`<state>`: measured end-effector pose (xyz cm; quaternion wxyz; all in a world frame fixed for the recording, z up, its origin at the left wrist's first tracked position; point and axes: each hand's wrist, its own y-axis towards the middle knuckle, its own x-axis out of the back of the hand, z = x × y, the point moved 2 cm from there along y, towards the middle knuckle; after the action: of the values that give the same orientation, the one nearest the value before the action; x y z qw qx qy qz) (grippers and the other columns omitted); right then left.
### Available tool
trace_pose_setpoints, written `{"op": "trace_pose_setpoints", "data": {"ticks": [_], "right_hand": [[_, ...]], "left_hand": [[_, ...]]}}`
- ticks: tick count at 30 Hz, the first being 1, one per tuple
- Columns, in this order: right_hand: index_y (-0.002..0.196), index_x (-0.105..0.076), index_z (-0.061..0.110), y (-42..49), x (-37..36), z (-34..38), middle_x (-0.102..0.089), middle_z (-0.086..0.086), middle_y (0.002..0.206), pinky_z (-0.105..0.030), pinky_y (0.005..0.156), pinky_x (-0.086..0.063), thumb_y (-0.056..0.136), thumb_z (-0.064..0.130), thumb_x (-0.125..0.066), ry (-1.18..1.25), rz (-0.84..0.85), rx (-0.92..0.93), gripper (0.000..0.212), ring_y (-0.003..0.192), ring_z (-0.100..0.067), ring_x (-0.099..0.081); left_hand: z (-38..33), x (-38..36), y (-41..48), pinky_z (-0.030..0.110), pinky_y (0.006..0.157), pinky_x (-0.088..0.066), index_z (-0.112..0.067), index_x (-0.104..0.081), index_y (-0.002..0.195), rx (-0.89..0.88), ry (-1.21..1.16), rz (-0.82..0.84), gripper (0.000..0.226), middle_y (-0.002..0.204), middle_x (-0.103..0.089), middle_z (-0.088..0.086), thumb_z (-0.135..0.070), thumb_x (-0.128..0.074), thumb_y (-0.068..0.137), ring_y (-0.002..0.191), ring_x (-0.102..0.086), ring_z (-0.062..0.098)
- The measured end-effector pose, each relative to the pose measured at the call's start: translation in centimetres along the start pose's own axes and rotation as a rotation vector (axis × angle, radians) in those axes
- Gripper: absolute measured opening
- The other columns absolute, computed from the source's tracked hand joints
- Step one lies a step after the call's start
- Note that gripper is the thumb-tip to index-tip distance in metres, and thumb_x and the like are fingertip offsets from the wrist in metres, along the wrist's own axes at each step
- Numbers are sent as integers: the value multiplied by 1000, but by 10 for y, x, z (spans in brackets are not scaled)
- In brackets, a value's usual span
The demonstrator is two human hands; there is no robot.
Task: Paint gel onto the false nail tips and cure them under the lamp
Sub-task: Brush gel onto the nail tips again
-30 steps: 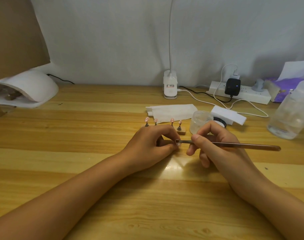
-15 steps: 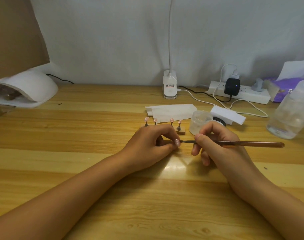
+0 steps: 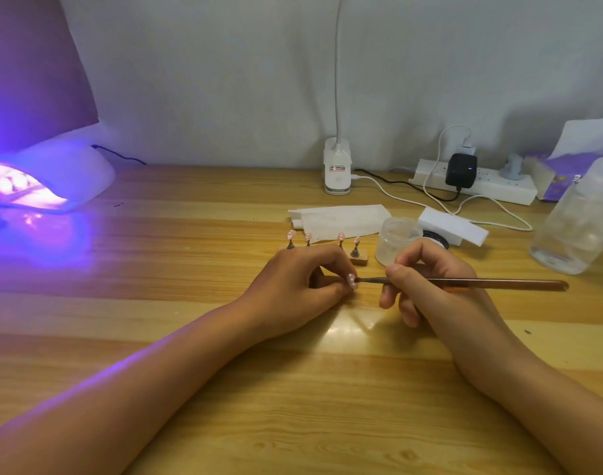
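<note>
In the head view, the left hand is resting on the wooden table and is pinching one false nail tip between the thumb and the curled forefinger. The right hand is lying just beside it, on its right, and is gripping a thin brush like a pen, fingers closed around the handle. The point of the brush is touching the pinched tip. Just behind the left hand, four other nail tips are standing upright on small pegs. Just behind the right hand, a clear jar is standing. Far to the left of the left hand, the curing lamp is glowing violet.
</note>
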<state>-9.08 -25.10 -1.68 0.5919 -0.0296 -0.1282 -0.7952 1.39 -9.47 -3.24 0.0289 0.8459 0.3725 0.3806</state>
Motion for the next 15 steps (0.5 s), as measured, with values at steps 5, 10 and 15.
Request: {"op": "trace_pose_setpoints", "data": {"ticks": [5, 10, 15], "right_hand": [[87, -56, 6, -1, -3, 0, -70, -8, 68, -17, 45, -42, 93, 13, -59, -31, 30, 24, 9, 46, -9, -50], [81, -55, 11, 0, 1, -3, -66, -6, 60, -18, 43, -41, 88, 14, -59, -17, -47, -3, 9, 45, -10, -49], [85, -56, 15, 0, -1, -2, -72, -5, 72, -18, 45, -42, 94, 22, -59, 10, -4, 17, 11, 45, -8, -48]], "left_hand": [[0, 0, 0, 28, 62, -45, -21, -71, 92, 2, 0, 8, 11, 84, -68, -14, -11, -71, 87, 66, -59, 16], [0, 0, 0, 32, 64, -48, -26, -69, 88, 1, -13, 11, 14, 91, -71, -12, -12, -71, 88, 66, -59, 20], [1, -1, 1, 24, 59, -42, -22, -70, 88, 4, 3, -10, 8, 78, -66, -17, -14, -72, 87, 61, -56, 15]]}}
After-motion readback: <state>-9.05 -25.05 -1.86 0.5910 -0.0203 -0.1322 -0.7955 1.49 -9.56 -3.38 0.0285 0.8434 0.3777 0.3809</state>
